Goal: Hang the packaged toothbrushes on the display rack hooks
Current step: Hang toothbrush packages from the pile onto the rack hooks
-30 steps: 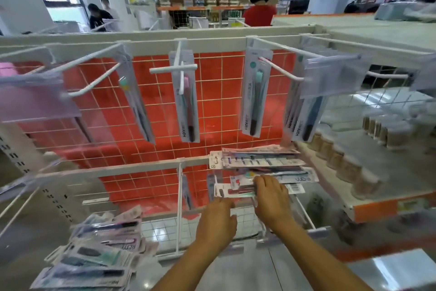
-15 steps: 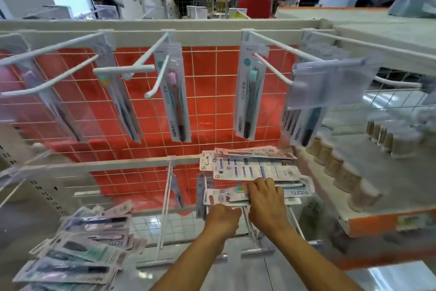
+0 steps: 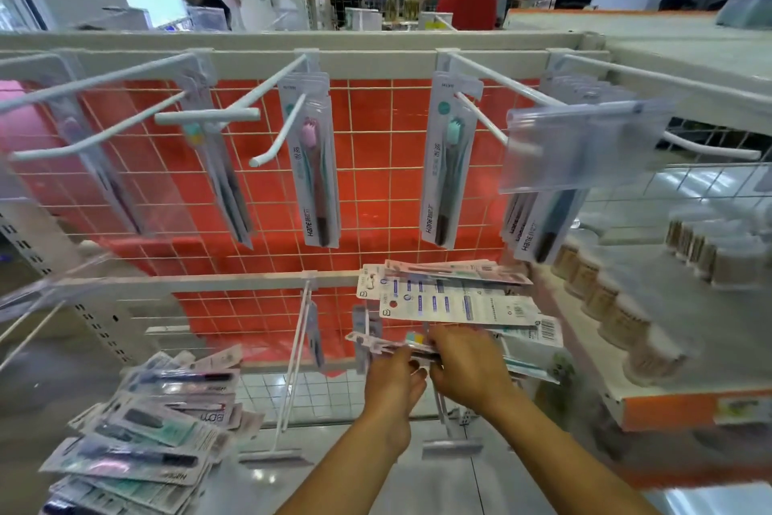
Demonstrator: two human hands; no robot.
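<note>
Head view: both hands at a toothbrush pack on the lower hooks

Head camera looked down at a white display rack with an orange grid back. Along its top rail, long white hooks reached toward the viewer, several carrying hanging toothbrush packs; a clear label holder hung in front of the packs furthest right. A loose pile of packs lay at lower left. Jars stood on the shelf to the right, blurred. A person in red stood beyond the rack.

At the lower rail, a fan of packs lay sideways just above the hands. The left hand curled its fingers around the near edge of one pack, and the right hand, fingers bent, gripped the same pack from the other side. Whether the pack sat on a hook could not be told.
</note>
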